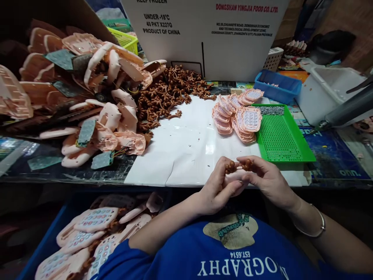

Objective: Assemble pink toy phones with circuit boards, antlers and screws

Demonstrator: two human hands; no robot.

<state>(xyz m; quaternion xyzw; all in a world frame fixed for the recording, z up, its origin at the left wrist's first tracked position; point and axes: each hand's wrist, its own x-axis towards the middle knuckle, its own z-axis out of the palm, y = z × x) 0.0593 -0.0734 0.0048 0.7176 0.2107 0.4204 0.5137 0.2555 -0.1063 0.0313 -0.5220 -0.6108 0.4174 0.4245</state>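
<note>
Just past the front edge of the table, my two hands meet around a pale pink plastic casing [235, 175]. My left hand [214, 188] is closed on the casing, its thumb along the near side. One brown knobbed plastic piece [230, 167] shows at the casing's upper left. Another brown piece [247, 165] is at its right end, between the index finger and thumb of my right hand [269, 177]. The fingers hide much of the casing, and I cannot tell how firmly either brown piece sits in it.
Brown pieces [163, 95] lie heaped beyond white paper [186, 151]. Pink shells with wired boards [107, 128] spill from the left. Stacked keypad panels [249, 118] stand beside a green tray [300, 153]. A power-tool-like shaft [344, 105] juts in at right. Below left, a blue bin [56, 221] holds casings.
</note>
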